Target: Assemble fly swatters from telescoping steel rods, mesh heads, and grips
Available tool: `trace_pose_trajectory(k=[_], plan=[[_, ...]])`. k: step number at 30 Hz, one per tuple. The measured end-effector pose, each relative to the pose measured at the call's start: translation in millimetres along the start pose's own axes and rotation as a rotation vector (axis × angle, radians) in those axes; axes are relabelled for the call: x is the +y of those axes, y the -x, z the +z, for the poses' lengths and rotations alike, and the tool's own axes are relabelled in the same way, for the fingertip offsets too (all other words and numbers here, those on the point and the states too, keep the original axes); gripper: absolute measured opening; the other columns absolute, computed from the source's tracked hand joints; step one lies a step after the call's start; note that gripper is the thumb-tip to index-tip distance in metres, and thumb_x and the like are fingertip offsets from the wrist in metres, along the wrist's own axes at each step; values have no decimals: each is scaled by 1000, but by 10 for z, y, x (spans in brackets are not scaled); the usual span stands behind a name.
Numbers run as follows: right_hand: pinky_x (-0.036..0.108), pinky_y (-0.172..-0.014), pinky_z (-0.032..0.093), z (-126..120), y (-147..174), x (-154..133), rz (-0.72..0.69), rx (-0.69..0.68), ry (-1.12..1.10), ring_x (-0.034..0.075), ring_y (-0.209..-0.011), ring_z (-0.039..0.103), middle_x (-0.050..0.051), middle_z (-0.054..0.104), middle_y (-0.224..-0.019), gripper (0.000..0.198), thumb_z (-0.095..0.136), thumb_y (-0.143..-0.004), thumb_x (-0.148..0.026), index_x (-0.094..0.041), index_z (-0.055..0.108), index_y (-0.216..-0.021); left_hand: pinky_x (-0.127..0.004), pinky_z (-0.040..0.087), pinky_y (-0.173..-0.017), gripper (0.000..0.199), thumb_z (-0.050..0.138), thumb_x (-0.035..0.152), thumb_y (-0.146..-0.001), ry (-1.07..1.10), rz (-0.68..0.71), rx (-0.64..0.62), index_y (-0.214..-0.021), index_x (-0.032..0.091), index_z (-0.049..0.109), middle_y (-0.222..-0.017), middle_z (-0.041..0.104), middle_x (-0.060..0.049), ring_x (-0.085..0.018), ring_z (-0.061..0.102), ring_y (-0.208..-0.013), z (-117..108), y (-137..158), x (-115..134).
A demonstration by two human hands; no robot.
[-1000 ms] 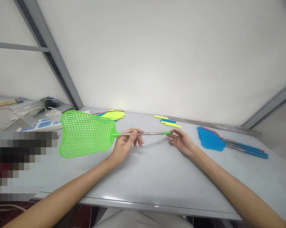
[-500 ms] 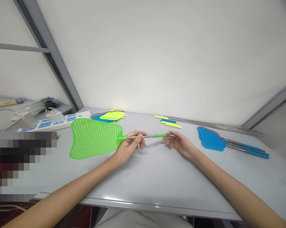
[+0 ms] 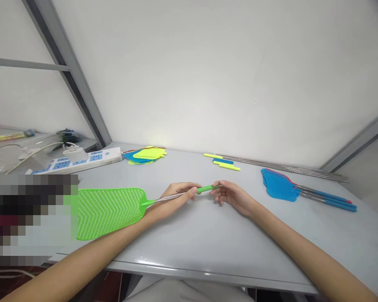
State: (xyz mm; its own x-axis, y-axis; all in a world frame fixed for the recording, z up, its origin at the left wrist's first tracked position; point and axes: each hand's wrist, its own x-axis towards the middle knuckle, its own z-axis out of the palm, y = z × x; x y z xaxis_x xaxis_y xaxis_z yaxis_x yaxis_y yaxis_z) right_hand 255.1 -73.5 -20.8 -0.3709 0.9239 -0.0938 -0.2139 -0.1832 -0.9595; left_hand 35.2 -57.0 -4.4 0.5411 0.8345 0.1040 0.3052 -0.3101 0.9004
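A green fly swatter (image 3: 110,212) is held above the table, its perforated head to the left and its green grip (image 3: 205,189) to the right. My left hand (image 3: 179,199) is closed around the metal shaft beside the grip, with thumb and index finger pinching where shaft and grip meet. With thumb and fingertips, my right hand (image 3: 231,196) pinches the far end of the green grip; its other fingers are curled loosely below. The swatter head's left edge is hidden behind a blurred patch.
At the right lie assembled blue fly swatters (image 3: 280,186), one edged red. Behind are thin metal rods (image 3: 280,165) and loose yellow and blue grips (image 3: 229,167). Yellow and blue swatter heads (image 3: 149,154) lie at the back left, beside a white power strip (image 3: 110,155) with plugged cables.
The swatter's head has swung left and down towards me. My left hand has slid along the shaft to the grip, while my right hand has shifted slightly left and down.
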Motion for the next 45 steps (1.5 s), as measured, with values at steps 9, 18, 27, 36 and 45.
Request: trace_pose_trajectory(k=[9, 18, 27, 36, 45], plan=[[22, -55, 39, -18, -15, 0, 24, -35, 75, 10, -64, 53, 7, 57, -86, 23, 49, -75, -31, -15, 55, -91, -22, 40, -57, 36, 35, 42, -79, 26, 31, -2, -93, 18, 58, -69, 60, -2, -11, 48, -61, -16, -30, -29], [21, -54, 38, 215, 91, 22, 149, -290, 166, 9, -61, 52, 9, 60, -78, 28, 50, -75, -32, -10, 56, -92, -23, 41, -56, 37, 34, 41, -79, 142, 83, 40, -84, 14, 60, -76, 60, -6, -15, 52, -72, -86, -35, 52], [18, -41, 33, 452, 133, 132, 218, -395, 55, 7, -46, 49, 1, 54, -61, 25, 47, -76, -33, -13, 53, -90, -24, 40, -61, 32, 39, 40, -77, 273, 40, -132, -87, 16, 58, -78, 58, -4, -13, 53, -67, -39, -180, 215], [15, -33, 14, 440, 75, 180, 129, -99, -189, 2, -37, 18, -9, 27, -48, 20, 53, -73, -31, -20, 48, -89, -20, 39, -54, 19, 60, 29, -65, 916, -307, -40, -75, 14, 54, -71, 53, 0, -6, 52, -58, 80, -770, 534], [18, -38, 17, 489, 22, 229, 40, 37, -283, 2, -39, 23, -6, 30, -49, 20, 52, -72, -34, -15, 47, -66, -18, 37, -44, 25, 57, 37, -66, 862, -31, 140, -71, 14, 49, -68, 50, 1, -5, 48, -49, 102, -1102, 922]])
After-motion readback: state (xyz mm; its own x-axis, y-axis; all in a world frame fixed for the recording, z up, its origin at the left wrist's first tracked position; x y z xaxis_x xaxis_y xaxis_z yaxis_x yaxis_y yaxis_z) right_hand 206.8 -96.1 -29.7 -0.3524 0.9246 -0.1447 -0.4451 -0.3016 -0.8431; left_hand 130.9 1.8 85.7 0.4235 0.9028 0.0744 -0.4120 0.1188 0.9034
